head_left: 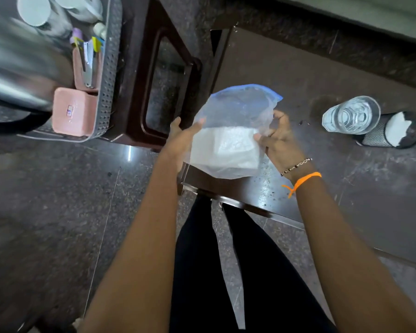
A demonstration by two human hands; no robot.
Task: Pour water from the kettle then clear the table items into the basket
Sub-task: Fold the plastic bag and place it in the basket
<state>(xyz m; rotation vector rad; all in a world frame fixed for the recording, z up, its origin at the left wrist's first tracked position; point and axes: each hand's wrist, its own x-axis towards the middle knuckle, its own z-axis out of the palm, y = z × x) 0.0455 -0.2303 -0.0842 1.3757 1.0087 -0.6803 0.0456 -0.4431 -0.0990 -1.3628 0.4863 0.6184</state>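
Observation:
A clear plastic zip bag point(228, 140) with white powder in its lower half is held above the dark table's left corner. My left hand point(181, 138) grips the bag's left side, thumb on the front. My right hand point(281, 140) pinches its right side. The steel kettle point(17, 68) sits blurred at the far left inside the grey perforated basket point(108, 75), which rests on a dark brown stool point(139, 97). The basket also holds a pink box point(72, 111), a pink holder with pens and white cups.
On the dark table point(346, 188) at the right stand a glass of water point(351, 115) and a black mesh cup point(394, 129) with white contents. Speckled stone floor lies below and to the left. My legs are under the table edge.

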